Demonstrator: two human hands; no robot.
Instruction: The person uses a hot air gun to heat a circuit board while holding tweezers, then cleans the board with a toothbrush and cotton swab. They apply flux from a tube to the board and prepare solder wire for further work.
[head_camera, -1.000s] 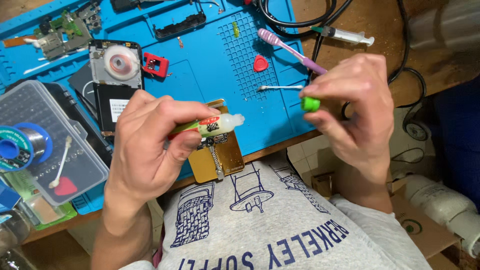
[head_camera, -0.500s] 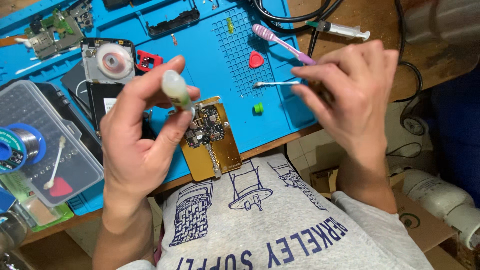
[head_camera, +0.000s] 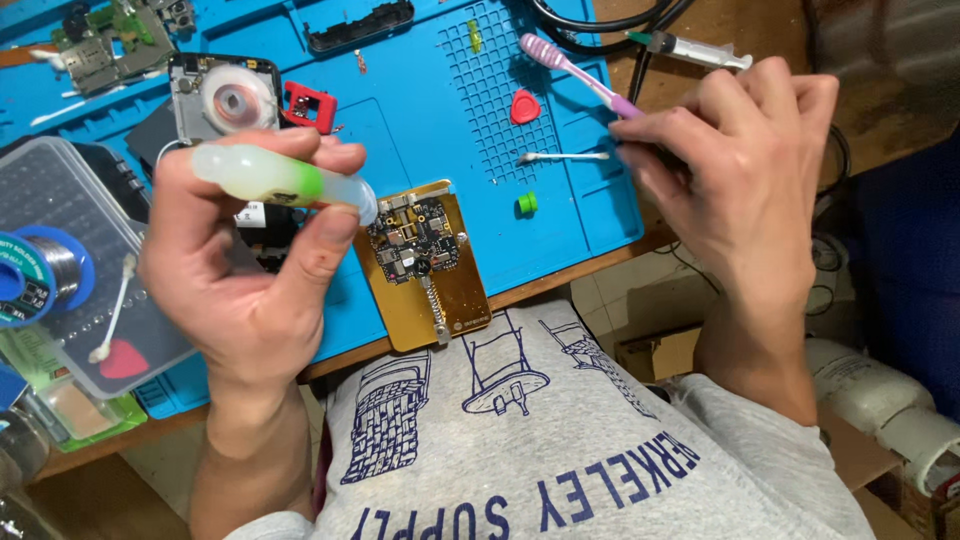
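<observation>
My left hand (head_camera: 240, 270) grips a small translucent tube with a green band (head_camera: 275, 180), its open tip pointing right, just above a circuit board (head_camera: 418, 238) clamped in a gold holder (head_camera: 440, 300) on the blue mat (head_camera: 420, 110). The tube's green cap (head_camera: 527, 203) lies on the mat to the right of the holder. My right hand (head_camera: 740, 180) pinches the stick end of a cotton swab (head_camera: 560, 157) lying on the mat, and also touches the handle of a purple toothbrush (head_camera: 570, 70).
A red pick (head_camera: 524, 106), a syringe (head_camera: 695, 52) and black cables lie at the far side. A phone frame with a coil (head_camera: 225, 100), a red part (head_camera: 308, 105) and a board (head_camera: 115, 40) sit at far left. A clear box (head_camera: 75, 270) holds solder wire.
The green cap went from my right hand onto the mat. My left hand turned the uncapped tube level near the board. My right hand moved to the cotton swab.
</observation>
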